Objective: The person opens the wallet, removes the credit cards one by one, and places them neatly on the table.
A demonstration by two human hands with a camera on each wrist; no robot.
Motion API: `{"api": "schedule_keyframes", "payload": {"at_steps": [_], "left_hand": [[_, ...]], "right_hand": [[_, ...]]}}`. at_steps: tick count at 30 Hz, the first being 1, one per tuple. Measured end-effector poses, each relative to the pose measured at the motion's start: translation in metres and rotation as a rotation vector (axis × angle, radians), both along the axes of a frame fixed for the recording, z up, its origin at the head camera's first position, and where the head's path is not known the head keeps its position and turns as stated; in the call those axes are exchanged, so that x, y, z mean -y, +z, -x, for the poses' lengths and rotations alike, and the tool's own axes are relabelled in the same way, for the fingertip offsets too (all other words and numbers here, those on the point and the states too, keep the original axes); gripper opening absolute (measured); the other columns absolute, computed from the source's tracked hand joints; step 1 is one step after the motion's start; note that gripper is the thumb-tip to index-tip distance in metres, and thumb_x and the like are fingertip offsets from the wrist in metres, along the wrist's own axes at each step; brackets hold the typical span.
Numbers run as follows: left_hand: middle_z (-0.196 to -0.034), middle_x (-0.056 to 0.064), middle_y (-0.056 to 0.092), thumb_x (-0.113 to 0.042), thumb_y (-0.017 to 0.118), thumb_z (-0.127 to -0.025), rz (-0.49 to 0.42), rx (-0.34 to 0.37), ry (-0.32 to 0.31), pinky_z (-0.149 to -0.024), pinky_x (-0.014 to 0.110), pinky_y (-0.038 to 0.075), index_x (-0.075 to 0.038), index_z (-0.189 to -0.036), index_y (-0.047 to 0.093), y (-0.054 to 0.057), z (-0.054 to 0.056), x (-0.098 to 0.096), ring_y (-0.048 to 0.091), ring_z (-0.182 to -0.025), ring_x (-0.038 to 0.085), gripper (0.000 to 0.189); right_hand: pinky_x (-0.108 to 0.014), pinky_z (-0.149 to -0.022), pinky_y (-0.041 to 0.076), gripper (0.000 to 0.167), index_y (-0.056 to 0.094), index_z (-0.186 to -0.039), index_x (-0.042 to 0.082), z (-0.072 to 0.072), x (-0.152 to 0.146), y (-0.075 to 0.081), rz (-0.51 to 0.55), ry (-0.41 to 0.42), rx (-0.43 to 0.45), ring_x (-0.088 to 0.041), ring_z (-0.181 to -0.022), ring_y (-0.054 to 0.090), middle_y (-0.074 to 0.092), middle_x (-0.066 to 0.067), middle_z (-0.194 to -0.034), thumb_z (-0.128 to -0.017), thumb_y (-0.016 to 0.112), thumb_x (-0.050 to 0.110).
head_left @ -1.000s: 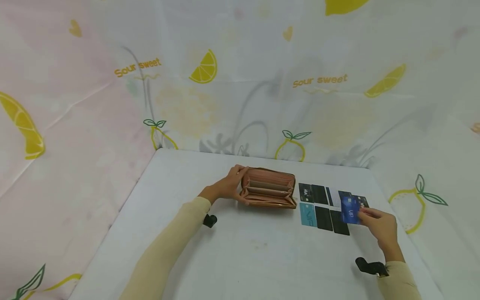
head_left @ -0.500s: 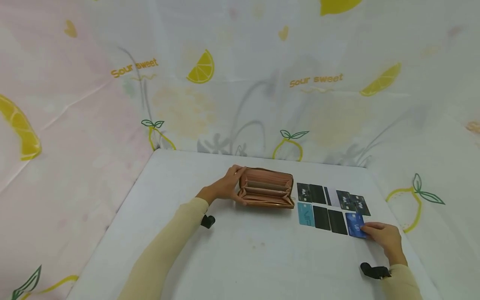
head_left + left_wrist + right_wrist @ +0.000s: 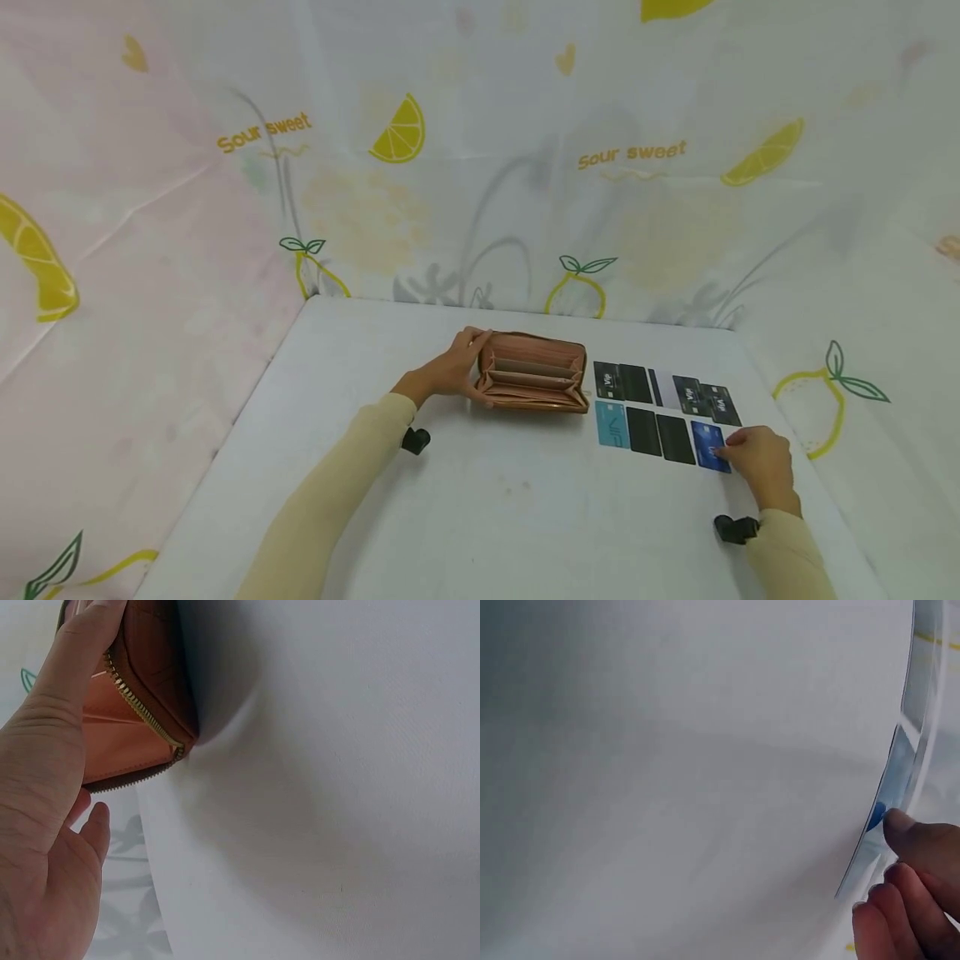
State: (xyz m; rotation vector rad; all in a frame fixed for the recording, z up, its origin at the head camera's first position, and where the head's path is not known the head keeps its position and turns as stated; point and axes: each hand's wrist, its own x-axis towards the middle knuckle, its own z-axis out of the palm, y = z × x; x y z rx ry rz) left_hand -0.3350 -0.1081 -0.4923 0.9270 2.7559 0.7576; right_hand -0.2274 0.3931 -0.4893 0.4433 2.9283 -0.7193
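A brown zip-around wallet point(image 3: 534, 372) stands unzipped on the table, its inner compartments facing up. My left hand point(image 3: 453, 367) grips its left end, thumb at the front corner and fingers at the back; the left wrist view shows its gold zip teeth beside the thumb. Two rows of cards lie to the right of the wallet. At the right end of the front row, my right hand point(image 3: 761, 462) pinches the right edge of a blue VIP card point(image 3: 707, 445), which looks flat on the table. In the right wrist view the thumb point(image 3: 898, 821) touches that card, seen nearly edge-on.
Beside the blue card in the front row are black cards point(image 3: 676, 438) and a teal VIP card point(image 3: 612, 425). The back row holds several dark cards point(image 3: 636, 384) and a pale striped card point(image 3: 666, 389). Lemon-printed cloth point(image 3: 480, 208) encloses the white table point(image 3: 480, 500).
The blue card has come down from above the other cards to the front row's right end, then shifted slightly into line. My left hand still holds the wallet in place.
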Motion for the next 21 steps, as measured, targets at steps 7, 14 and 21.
{"api": "schedule_keyframes", "payload": {"at_steps": [7, 14, 21], "left_hand": [[-0.145, 0.01, 0.021, -0.054, 0.087, -0.063, -0.008, -0.001, -0.008, -0.108, 0.038, 0.034, 0.0, -0.156, 0.009, 0.0, 0.0, 0.0, 0.021, -0.136, 0.025, 0.132], [-0.144, 0.01, 0.023, -0.052, 0.088, -0.063, 0.011, 0.015, 0.01, -0.109, 0.038, 0.032, 0.0, -0.155, 0.01, 0.007, -0.002, -0.002, 0.021, -0.135, 0.026, 0.132], [-0.143, 0.009, 0.029, -0.053, 0.086, -0.066, 0.06, -0.014, 0.078, -0.103, 0.036, 0.04, -0.004, -0.154, 0.022, 0.016, -0.004, -0.007, 0.029, -0.132, 0.024, 0.119]], "right_hand": [[-0.051, -0.065, 0.052, 0.016, 0.07, -0.091, -0.011, 0.019, 0.052, 0.004, -0.092, 0.203, -0.327, -0.04, -0.076, 0.064, 0.068, -0.024, -0.083, -0.083, 0.068, 0.002], [-0.042, -0.066, 0.055, 0.024, 0.072, -0.109, -0.001, 0.047, 0.133, 0.018, 0.103, 0.59, -0.554, -0.025, -0.077, 0.065, 0.07, -0.013, -0.094, -0.087, 0.074, 0.01], [-0.04, -0.067, 0.056, 0.024, 0.073, -0.103, 0.001, 0.065, 0.184, 0.019, 0.182, 0.805, -0.616, -0.025, -0.079, 0.065, 0.07, -0.011, -0.096, -0.08, 0.079, 0.002]]}}
